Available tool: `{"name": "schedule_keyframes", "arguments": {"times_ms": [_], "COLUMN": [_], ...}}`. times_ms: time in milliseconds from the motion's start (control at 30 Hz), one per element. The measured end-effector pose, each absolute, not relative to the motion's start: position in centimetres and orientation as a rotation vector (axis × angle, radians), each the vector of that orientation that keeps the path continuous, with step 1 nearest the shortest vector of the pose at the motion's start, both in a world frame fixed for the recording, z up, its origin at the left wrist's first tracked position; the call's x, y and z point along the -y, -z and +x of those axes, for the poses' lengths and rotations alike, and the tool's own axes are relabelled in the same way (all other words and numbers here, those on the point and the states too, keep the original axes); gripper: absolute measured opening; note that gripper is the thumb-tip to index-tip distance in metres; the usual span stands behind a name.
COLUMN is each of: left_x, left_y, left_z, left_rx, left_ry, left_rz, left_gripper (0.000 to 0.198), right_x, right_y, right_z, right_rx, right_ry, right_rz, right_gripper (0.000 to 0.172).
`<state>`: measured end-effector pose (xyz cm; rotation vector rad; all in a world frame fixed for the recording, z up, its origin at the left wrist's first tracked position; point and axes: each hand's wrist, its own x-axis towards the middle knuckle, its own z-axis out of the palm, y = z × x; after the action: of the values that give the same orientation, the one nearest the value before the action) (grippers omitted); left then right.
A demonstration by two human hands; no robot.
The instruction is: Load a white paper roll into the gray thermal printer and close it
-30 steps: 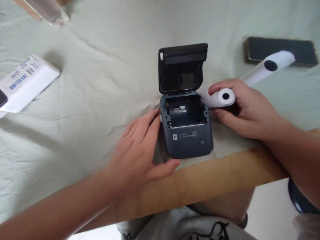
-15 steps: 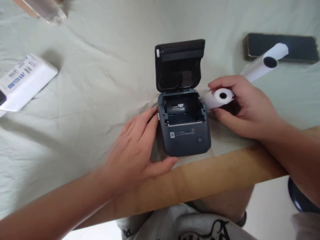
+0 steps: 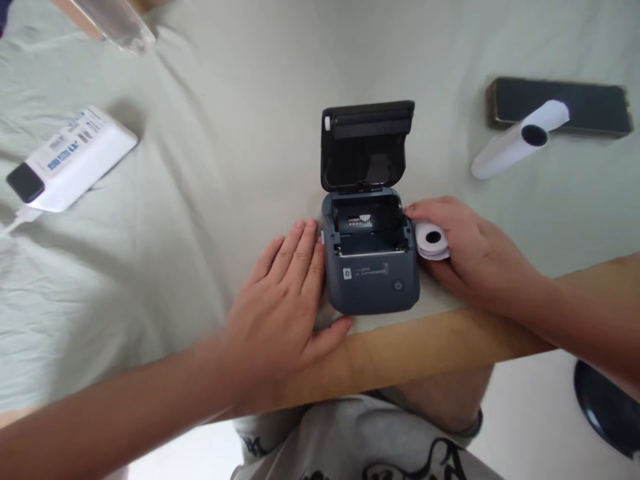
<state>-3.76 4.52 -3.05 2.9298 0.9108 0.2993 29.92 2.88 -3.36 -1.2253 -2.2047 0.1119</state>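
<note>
A dark grey label printer (image 3: 373, 287) stands near the table's front edge. Its black lid (image 3: 367, 147) is raised, and the paper bay shows no roll inside. My left hand (image 3: 285, 300) lies flat along the printer's left side, fingers stretched out and thumb by its front. Beside the printer's right side, my right hand (image 3: 475, 257) grips a small white paper roll (image 3: 431, 241), with the roll's dark core facing me. Part of that roll is hidden by the fingers.
A second white paper roll (image 3: 505, 155) lies at the right, its loose end over a dark phone-like slab (image 3: 565, 107). A white box-shaped device (image 3: 75, 157) with a cable sits left. A clear container (image 3: 123, 27) stands at the back left. The wooden table edge (image 3: 400, 360) runs in front.
My right hand has brought the paper roll lower and closer to me, beside the printer. My left hand stays at the printer's left side. The camera view has shifted slightly.
</note>
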Motion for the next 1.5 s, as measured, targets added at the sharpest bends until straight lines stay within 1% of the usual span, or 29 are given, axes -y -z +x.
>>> {"name": "schedule_keyframes", "arguments": {"times_ms": [100,233,333,433,500,567,667,700,733,767,833,900,967,1000,1100,1167,1200,1300,1333,1433,1500], "left_x": [-4.1,-3.9,-4.2,-4.2,-4.2,-4.3,-5.5,-6.2,-7.0,-7.9,-9.6,-10.8,-11.4,-11.5,-11.5,-11.5,-11.5,-11.7,-11.8,-11.8,-11.7], "left_y": [2.7,2.5,2.8,3.2,3.1,2.5,0.6,0.0,-0.6,-1.0,-1.3,-0.9,0.2,0.8,2.4,2.8,2.9,2.4,2.2,1.7,1.7], "left_z": [-3.8,-4.0,-4.2,-4.5,-4.9,-5.4,-6.0,-6.0,-6.0,-5.9,-5.3,-4.6,-3.9,-3.7,-3.4,-3.4,-3.4,-3.5,-3.5,-3.4,-3.3], "left_rx": [-0.885,-0.869,-0.854,-0.905,-0.922,-0.884,-0.85,-0.856,-0.871,-0.845,-0.88,-0.857,-0.807,-0.795,-0.8,-0.79,-0.771,-0.721,-0.725,-0.797,-0.803], "left_ry": [-0.269,-0.24,-0.242,-0.366,-0.467,-0.506,-0.545,-0.562,-0.577,-0.461,-0.457,-0.513,-0.639,-0.705,-0.779,-0.785,-0.78,-0.712,-0.665,-0.562,-0.558], "left_rz": [2.934,2.961,2.913,2.818,2.76,2.732,2.713,2.712,2.707,2.705,2.68,2.679,2.679,2.669,2.599,2.549,2.532,2.497,2.488,2.45,2.423], "left_gripper": [0.096,0.095,0.097,0.097,0.094,0.094,0.095,0.091,0.083,0.079,0.069,0.062,0.061,0.061,0.063,0.062,0.061,0.061,0.062,0.064,0.064], "right_x": [-2.3,-1.8,-1.9,-2.3,-2.7,-3.1,-3.5,-3.4,-3.3,-3.0,-2.5,-2.0,-1.9,-1.9,-2.3,-2.4,-2.4,-2.2,-2.3,-3.3,-4.6], "right_y": [3.2,3.0,2.7,2.8,3.1,3.6,3.8,3.7,3.4,3.1,2.4,2.1,2.2,2.4,3.4,3.7,3.5,1.9,1.0,-1.9,-3.3], "right_z": [29.7,30.0,30.7,31.7,32.4,33.1,33.8,33.7,33.5,33.1,32.2,31.5,31.5,31.7,32.9,33.4,33.4,32.5,32.0,30.2,28.7], "right_rx": [2.178,1.998,1.906,1.781,1.703,1.652,1.588,1.566,1.552,1.542,1.561,1.614,1.648,1.657,1.677,1.7,1.711,1.696,1.699,1.871,2.004], "right_ry": [-0.156,-0.224,-0.288,-0.392,-0.427,-0.462,-0.439,-0.408,-0.375,-0.352,-0.342,-0.322,-0.299,-0.301,-0.346,-0.357,-0.358,-0.311,-0.279,-0.22,-0.285], "right_rz": [-1.238,-1.286,-1.281,-1.201,-1.204,-1.27,-1.36,-1.411,-1.467,-1.526,-1.599,-1.602,-1.58,-1.564,-1.472,-1.371,-1.325,-1.307,-1.33,-1.356,-1.357], "right_gripper": [0.047,0.049,0.055,0.061,0.06,0.062,0.071,0.07,0.063,0.053,0.031,0.022,0.023,0.029,0.057,0.067,0.067,0.048,0.045,0.047,0.04]}}
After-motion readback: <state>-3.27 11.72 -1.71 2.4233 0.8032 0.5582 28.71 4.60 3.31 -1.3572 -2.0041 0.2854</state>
